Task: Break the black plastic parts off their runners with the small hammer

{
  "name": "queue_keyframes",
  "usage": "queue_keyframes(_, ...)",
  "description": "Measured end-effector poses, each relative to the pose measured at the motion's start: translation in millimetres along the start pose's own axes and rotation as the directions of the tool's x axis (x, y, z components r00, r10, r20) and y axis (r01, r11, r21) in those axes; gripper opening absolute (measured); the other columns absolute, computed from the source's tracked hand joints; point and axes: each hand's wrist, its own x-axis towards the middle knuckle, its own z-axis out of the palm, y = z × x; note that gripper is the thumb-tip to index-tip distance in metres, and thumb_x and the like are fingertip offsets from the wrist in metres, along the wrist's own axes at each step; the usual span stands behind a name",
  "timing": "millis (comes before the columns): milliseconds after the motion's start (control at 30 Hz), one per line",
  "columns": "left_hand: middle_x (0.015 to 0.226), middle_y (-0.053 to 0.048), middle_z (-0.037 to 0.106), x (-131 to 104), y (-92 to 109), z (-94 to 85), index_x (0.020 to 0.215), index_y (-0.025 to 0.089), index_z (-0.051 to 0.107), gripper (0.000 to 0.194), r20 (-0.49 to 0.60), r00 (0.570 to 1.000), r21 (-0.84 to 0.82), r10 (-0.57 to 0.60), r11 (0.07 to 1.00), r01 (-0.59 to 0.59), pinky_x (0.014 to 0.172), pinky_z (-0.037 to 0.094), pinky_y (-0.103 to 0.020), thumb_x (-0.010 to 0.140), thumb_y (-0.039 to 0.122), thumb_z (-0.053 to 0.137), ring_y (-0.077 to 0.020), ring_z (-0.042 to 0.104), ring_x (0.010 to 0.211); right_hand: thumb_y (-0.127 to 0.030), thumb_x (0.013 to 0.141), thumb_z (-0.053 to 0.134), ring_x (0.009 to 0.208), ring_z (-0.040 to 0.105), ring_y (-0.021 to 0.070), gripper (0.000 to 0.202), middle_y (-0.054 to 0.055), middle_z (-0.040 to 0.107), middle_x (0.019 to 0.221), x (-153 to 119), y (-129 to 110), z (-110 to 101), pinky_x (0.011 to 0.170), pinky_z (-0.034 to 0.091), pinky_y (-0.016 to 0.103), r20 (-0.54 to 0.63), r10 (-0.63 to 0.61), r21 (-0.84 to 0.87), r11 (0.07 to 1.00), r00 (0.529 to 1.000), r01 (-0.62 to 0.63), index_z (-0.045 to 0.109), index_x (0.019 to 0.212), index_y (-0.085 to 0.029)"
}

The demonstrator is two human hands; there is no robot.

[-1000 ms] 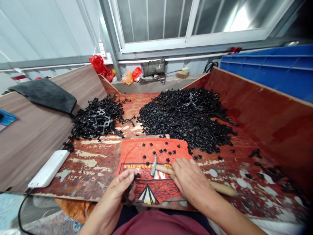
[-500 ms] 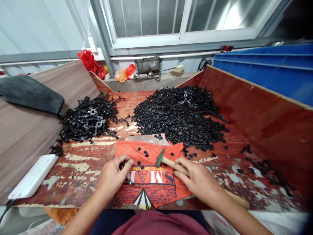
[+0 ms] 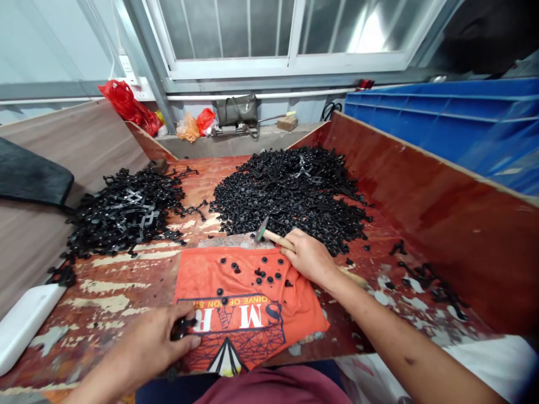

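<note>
My right hand (image 3: 309, 255) is closed around the wooden handle of a hammer (image 3: 278, 240); its dark and green head is at the front edge of the large pile of black parts (image 3: 290, 196). At the lower left of the orange printed cloth (image 3: 295, 314), my left hand (image 3: 164, 336) is curled around a black part (image 3: 182, 328), mostly hidden by the fingers. Several small black round pieces (image 3: 270, 279) lie scattered on the upper half of the cloth.
A second pile of black linked parts (image 3: 130, 207) is at the left. A white device (image 3: 29, 320) lies at the left edge. Wooden boards (image 3: 404, 174) flank the worn red table (image 3: 113, 286). Behind the right board stands a blue crate (image 3: 446, 118). More black parts (image 3: 433, 280) lie at the right.
My right hand has carried the hammer up to the pile's edge, uncovering more black pieces. My left hand has moved down and left with its black part. The whole view has shifted.
</note>
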Motion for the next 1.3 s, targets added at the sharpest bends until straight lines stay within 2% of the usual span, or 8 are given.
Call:
queue_keyframes(67,0.087,0.000,0.075,16,2,-17.4,0.100,0.027,0.068,0.031,-0.060,0.998,-0.039,0.021,0.999,-0.023,0.065,0.043,-0.023,0.080,0.048,0.059,-0.0206,0.068,0.079,-0.024,0.088,0.059,0.073,0.056,0.0125,0.007,-0.002,0.059,0.088,-1,1,-1,0.061,0.032,0.024,-0.016,0.003,0.009,1.000,1.000,-0.003,0.059,0.082,-0.022)
queue_keyframes(167,0.092,-0.001,0.075,55,12,-36.0,0.120,0.029,0.064,0.043,-0.258,0.963,-0.003,-0.073,0.997,0.074,0.065,0.044,-0.025,0.083,0.048,0.056,-0.0220,0.069,0.081,-0.022,0.087,0.058,0.063,0.053,0.0120,0.011,-0.004,0.057,0.075,-4,3,-4,0.057,0.028,0.024,-0.023,0.024,0.012,1.000,0.999,-0.024,0.054,0.077,-0.022)
queue_keyframes(367,0.095,-0.003,0.075,112,28,-29.9,0.105,0.028,0.067,0.029,-0.268,0.963,0.213,0.027,0.976,0.032,0.065,0.043,-0.028,0.082,0.039,0.053,-0.0244,0.070,0.084,-0.025,0.089,0.057,0.061,0.051,0.0123,0.013,-0.005,0.057,0.072,2,7,0,0.054,0.024,0.025,-0.054,0.074,-0.015,0.997,0.996,-0.075,0.051,0.078,-0.023)
queue_keyframes(533,0.092,-0.005,0.074,101,31,-23.9,0.105,0.027,0.061,0.028,-0.385,0.923,0.337,-0.018,0.928,0.159,0.056,0.038,-0.029,0.089,0.042,0.043,-0.0266,0.069,0.080,-0.024,0.089,0.059,0.070,0.054,0.0136,0.011,-0.002,0.059,0.085,6,14,0,0.058,0.027,0.026,-0.091,0.099,-0.028,0.994,0.991,-0.102,0.053,0.080,-0.022)
queue_keyframes(667,0.116,-0.006,0.068,89,40,-23.0,0.113,0.026,0.056,0.027,-0.463,0.882,0.326,0.088,0.942,0.077,0.062,0.042,-0.030,0.091,0.035,0.043,-0.0236,0.068,0.086,-0.020,0.090,0.057,0.074,0.056,0.0152,0.007,0.000,0.060,0.087,-5,8,-12,0.060,0.029,0.026,-0.105,0.106,-0.008,0.994,0.989,-0.107,0.055,0.083,-0.022)
queue_keyframes(833,0.097,-0.002,0.072,92,69,-17.3,0.101,0.027,0.061,0.016,-0.280,0.934,0.162,0.222,0.970,-0.182,0.073,0.045,-0.027,0.090,0.032,0.051,-0.0204,0.067,0.089,-0.025,0.089,0.060,0.060,0.053,0.0126,0.013,-0.005,0.061,0.068,-15,-14,-23,0.053,0.027,0.024,-0.020,0.082,0.067,0.995,0.996,-0.081,0.057,0.077,-0.023)
queue_keyframes(1067,0.089,-0.010,0.072,94,99,-1.4,0.091,0.021,0.065,0.020,-0.246,0.941,0.374,0.231,0.919,-0.128,0.060,0.042,-0.032,0.090,0.030,0.047,-0.0270,0.069,0.079,-0.030,0.086,0.064,0.063,0.060,0.0134,0.009,-0.003,0.069,0.072,-8,-42,-13,0.054,0.031,0.023,0.081,0.048,0.046,0.998,0.996,-0.052,0.066,0.078,-0.025)
queue_keyframes(1300,0.088,-0.009,0.070,60,101,6.8,0.091,0.021,0.066,0.024,-0.136,0.913,0.453,0.384,0.844,-0.288,0.073,0.047,-0.035,0.094,0.027,0.044,-0.0250,0.066,0.079,-0.029,0.084,0.063,0.076,0.067,0.0199,0.011,0.004,0.075,0.084,0,-53,0,0.064,0.040,0.027,0.129,0.008,-0.076,0.997,0.992,0.002,0.073,0.083,-0.024)
